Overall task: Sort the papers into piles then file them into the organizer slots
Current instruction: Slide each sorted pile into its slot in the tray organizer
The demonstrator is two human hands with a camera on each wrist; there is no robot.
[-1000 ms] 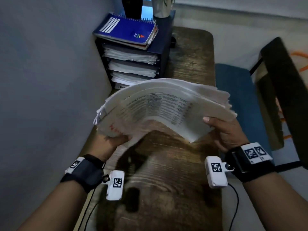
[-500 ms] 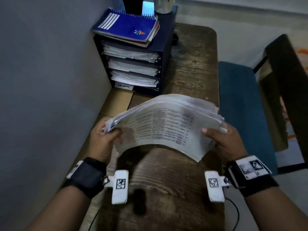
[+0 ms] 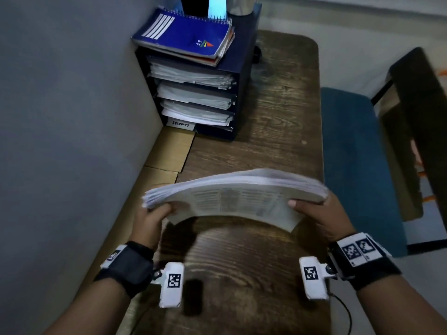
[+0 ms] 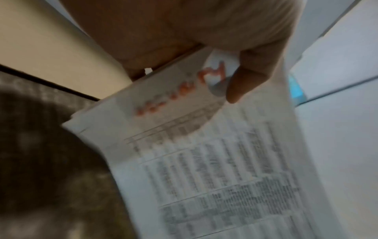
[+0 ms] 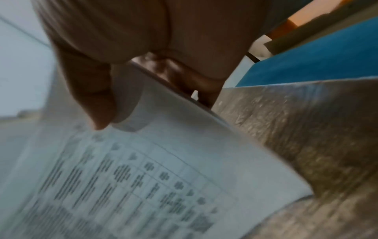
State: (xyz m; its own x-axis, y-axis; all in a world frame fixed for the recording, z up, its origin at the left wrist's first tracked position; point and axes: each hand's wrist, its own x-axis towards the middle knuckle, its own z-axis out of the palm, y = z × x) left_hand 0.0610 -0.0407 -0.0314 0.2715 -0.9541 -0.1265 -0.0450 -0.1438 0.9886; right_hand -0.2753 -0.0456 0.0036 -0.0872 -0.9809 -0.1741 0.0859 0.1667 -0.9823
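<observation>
**Head view: a bowed stack held at both short ends, organizer far up the frame**

The head view showed the paper stack (image 3: 232,197) in the lower middle of the frame, raised off the wooden table (image 3: 278,105), with its long axis running left to right across the picture. The left hand (image 3: 150,221) pinched the left end, thumb on the printed face. The right hand (image 3: 321,218) pinched the right end in the same way, so the middle arched upward. Both grips were narrow and closed on the sheets.

The organizer (image 3: 242,76) stood in the upper middle of the frame, against the wall, its open slots facing the lower right. It lay up and slightly left of the stack, so the left hand seemed the nearer. Filing would probably call for turning one short end toward a slot.
</observation>
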